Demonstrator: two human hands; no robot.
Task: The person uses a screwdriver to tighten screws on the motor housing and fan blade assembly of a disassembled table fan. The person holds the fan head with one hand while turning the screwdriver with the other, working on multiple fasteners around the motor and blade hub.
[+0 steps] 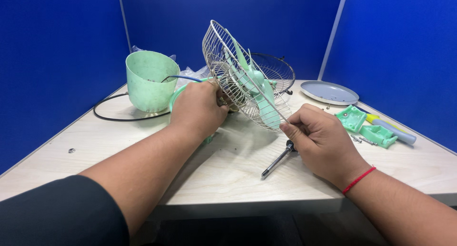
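Both hands grip a small table fan: the left hand (197, 108) is wrapped closed around the motor housing behind the wire guard (238, 77), and the right hand (319, 139) pinches the lower rim of that guard between thumb and fingertips, so the fan is held tilted just above the middle of the pale wooden table (95, 150). Pale green blades (259, 91) sit inside the guard. To do this step well, the housing should probably be kept steady with the left hand while the right works only at the rim (thin wire would likely bend under a hard pull), with fingers clear of the blades. A screwdriver (278, 161) lies on the table under the right hand, touching neither hand. Containers: the upturned green fan base (151, 81) at the left holds only the end of a blue cable, as far as can be seen; the grey dish (329, 92) at the right rear appears empty; two small green plastic trays (364, 126) lie beside loose screws, their contents too small to tell.
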